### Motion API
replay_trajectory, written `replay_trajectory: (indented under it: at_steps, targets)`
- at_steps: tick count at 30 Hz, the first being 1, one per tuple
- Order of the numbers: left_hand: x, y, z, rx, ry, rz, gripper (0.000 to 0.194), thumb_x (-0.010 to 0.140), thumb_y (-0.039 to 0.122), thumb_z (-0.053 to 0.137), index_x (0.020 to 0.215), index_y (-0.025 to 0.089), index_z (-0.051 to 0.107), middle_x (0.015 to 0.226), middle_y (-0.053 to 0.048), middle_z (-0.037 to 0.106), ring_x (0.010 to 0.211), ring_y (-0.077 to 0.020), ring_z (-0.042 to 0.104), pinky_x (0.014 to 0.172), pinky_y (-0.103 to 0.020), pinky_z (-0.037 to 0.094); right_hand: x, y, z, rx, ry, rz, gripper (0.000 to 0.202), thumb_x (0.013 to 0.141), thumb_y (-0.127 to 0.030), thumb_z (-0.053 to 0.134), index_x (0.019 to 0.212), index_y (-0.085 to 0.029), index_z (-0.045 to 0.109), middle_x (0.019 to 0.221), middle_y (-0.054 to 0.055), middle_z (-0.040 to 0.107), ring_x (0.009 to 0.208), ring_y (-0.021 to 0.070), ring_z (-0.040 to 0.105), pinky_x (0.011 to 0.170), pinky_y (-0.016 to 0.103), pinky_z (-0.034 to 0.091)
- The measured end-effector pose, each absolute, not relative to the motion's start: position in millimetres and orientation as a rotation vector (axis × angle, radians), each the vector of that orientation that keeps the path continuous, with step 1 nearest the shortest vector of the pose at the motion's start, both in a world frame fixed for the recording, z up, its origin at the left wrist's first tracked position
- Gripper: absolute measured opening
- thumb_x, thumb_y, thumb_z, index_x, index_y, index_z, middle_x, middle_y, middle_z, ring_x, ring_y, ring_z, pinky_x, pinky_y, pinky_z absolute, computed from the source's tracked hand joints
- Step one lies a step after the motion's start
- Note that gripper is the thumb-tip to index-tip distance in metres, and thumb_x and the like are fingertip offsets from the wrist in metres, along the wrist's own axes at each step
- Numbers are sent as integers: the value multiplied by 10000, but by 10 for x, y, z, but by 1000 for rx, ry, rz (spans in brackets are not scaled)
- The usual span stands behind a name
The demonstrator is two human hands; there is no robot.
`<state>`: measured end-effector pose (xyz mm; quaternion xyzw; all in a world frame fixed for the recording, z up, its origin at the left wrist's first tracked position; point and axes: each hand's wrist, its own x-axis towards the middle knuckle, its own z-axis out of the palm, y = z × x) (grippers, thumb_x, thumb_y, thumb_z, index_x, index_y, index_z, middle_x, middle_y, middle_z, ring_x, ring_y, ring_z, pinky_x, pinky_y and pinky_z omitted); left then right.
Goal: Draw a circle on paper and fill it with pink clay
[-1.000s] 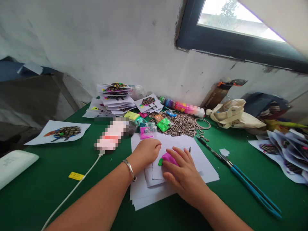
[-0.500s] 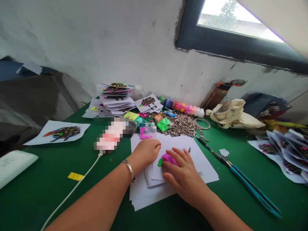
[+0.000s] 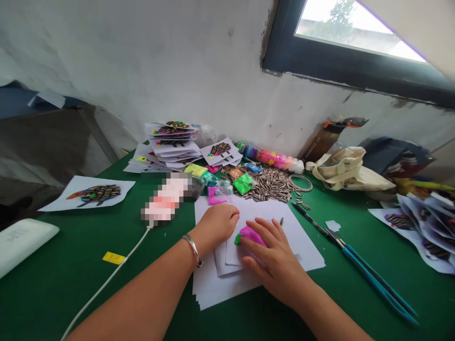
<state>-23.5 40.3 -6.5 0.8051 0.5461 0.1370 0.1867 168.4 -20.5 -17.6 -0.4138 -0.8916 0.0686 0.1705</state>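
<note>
White paper sheets [image 3: 227, 291] lie stacked before me on the green table. A flat magenta clay shape [image 3: 251, 234] with a green clay piece [image 3: 238, 239] at its left end rests on the top sheet. My right hand [image 3: 272, 253] lies over the magenta clay with its fingers spread. Left of the clay, my left hand [image 3: 217, 226] rests on the paper, fingers curled closed; whatever they may hold is hidden. A single sunflower seed [image 3: 282, 221] shows by the right fingertips.
Behind the paper lie a seed pile [image 3: 272, 182] and bagged clay [image 3: 243, 183]. Blue-handled tweezers [image 3: 377, 279] lie at right, near a cloth bag [image 3: 350, 170]. Finished pictures [image 3: 174, 149] stand stacked at back left. A white cable [image 3: 106, 279] crosses the left side.
The whole view has shifted slightly. Both hands keep nearly the same pose and place on the paper, and the clay has not visibly changed.
</note>
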Motion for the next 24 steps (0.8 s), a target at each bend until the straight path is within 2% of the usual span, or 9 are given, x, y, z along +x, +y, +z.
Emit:
replay_trajectory:
  at_steps: [8, 14, 24]
  targets:
    - [-224, 398, -45, 2259, 1537, 387, 282, 892, 231, 417, 665, 193, 581, 710, -21, 649, 687, -171, 555, 603, -283, 323, 1689, -188, -191, -1156, -2557, 220, 232, 945, -403, 481, 1060, -341, 672, 1365, -1, 528, 1329, 306, 351, 1105, 640, 157]
    - [-231, 397, -54, 2251, 1539, 391, 292, 897, 240, 412, 677, 197, 599, 724, -21, 658, 699, -173, 566, 594, -285, 319, 1738, -115, -282, -1214, -2492, 200, 365, 934, -389, 496, 1276, -287, 571, 1418, 82, 477, 1310, 320, 372, 1063, 627, 280]
    - [-222, 403, -27, 2271, 1537, 377, 288, 898, 228, 424, 686, 191, 616, 740, -29, 671, 709, -178, 577, 601, -282, 325, 1695, -146, -252, -1227, -2555, 186, 309, 921, -366, 521, 1205, -302, 627, 1441, 67, 455, 1327, 324, 363, 1075, 631, 266]
